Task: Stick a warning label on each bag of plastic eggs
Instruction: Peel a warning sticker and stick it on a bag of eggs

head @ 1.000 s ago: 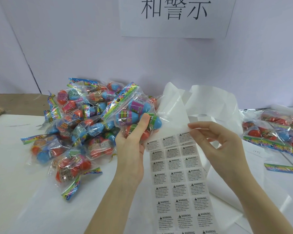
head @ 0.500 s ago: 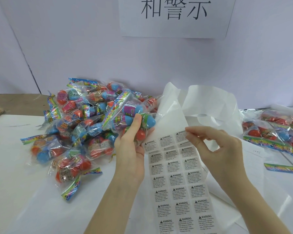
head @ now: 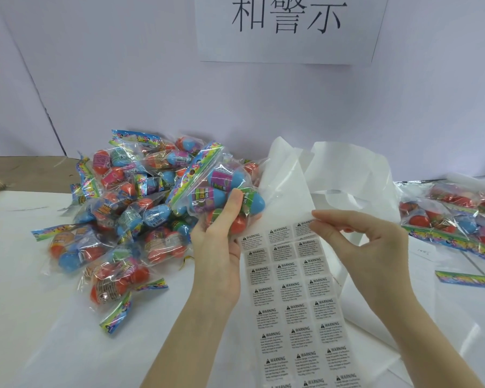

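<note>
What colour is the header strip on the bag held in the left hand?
Rainbow-striped, mostly green, yellow and pink, on the held bag's header strip; the head view shows it.

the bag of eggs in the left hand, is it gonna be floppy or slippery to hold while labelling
The bag of eggs is probably floppy: its clear film wrinkles loosely around the eggs. The glossy film may be slippery, though the left hand grips it with the thumb across the front. The rounded eggs inside would likely shift under pressing.

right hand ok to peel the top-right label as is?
Probably yes. The right hand already has its fingertips at the top-right warning label on the label sheet, nothing between. The left hand holds the bag of eggs off to the side.
</note>
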`<state>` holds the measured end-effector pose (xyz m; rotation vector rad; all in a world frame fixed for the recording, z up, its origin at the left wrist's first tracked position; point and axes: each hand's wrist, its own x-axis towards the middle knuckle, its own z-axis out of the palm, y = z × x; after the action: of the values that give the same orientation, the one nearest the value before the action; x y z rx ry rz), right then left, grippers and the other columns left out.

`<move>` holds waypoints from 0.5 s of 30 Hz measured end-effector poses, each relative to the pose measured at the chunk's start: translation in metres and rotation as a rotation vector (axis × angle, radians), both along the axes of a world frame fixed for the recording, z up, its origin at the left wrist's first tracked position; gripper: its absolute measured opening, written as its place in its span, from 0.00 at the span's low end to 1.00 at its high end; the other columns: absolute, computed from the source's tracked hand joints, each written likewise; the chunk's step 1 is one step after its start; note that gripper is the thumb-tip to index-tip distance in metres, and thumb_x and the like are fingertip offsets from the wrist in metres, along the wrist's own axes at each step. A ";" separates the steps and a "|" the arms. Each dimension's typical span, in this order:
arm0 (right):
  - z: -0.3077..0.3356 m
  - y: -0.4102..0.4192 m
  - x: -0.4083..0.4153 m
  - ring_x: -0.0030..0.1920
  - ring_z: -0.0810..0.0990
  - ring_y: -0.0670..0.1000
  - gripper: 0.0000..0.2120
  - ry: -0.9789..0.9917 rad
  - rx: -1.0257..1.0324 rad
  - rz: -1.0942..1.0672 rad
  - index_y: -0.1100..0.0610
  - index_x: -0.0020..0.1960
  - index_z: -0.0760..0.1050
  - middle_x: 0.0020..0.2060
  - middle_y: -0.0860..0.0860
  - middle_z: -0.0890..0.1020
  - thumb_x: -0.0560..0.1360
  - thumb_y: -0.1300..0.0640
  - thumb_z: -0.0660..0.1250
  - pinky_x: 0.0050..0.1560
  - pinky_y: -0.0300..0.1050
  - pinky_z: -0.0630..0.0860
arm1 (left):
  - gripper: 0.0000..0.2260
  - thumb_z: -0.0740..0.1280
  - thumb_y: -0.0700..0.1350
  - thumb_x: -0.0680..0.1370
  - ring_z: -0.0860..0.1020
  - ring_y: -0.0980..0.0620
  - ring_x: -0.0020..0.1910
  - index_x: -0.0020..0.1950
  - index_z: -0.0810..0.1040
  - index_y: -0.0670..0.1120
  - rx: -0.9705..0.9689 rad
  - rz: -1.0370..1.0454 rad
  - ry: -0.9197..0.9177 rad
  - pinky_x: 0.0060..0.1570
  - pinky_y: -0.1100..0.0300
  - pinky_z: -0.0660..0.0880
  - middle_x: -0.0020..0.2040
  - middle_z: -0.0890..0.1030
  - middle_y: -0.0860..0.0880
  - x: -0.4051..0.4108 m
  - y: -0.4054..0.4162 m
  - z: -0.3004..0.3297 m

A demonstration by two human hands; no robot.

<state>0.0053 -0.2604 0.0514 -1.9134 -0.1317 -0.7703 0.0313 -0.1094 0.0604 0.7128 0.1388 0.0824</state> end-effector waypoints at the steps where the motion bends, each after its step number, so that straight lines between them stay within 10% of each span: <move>1: -0.001 0.001 0.000 0.37 0.78 0.39 0.18 -0.037 -0.028 -0.017 0.41 0.39 0.79 0.29 0.37 0.81 0.64 0.65 0.76 0.45 0.27 0.70 | 0.26 0.71 0.43 0.64 0.82 0.54 0.38 0.60 0.78 0.37 -0.008 0.000 0.008 0.45 0.60 0.80 0.51 0.83 0.43 0.000 0.000 0.000; 6: -0.005 0.004 0.000 0.38 0.76 0.46 0.17 -0.169 -0.179 -0.074 0.47 0.46 0.79 0.32 0.45 0.80 0.65 0.65 0.76 0.43 0.36 0.72 | 0.17 0.70 0.42 0.67 0.80 0.58 0.30 0.54 0.79 0.39 -0.055 0.003 0.044 0.38 0.63 0.81 0.36 0.84 0.49 0.003 0.002 -0.002; 15: -0.010 0.005 0.005 0.49 0.70 0.37 0.17 -0.088 -0.280 0.058 0.45 0.41 0.71 0.45 0.40 0.72 0.71 0.67 0.70 0.52 0.31 0.66 | 0.18 0.71 0.40 0.69 0.82 0.56 0.34 0.57 0.78 0.38 -0.024 0.112 0.054 0.38 0.63 0.81 0.39 0.84 0.48 0.004 0.000 -0.001</move>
<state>0.0108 -0.2559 0.0414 -2.1284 -0.3649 -0.8316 0.0352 -0.1098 0.0593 0.6837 0.2312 0.1681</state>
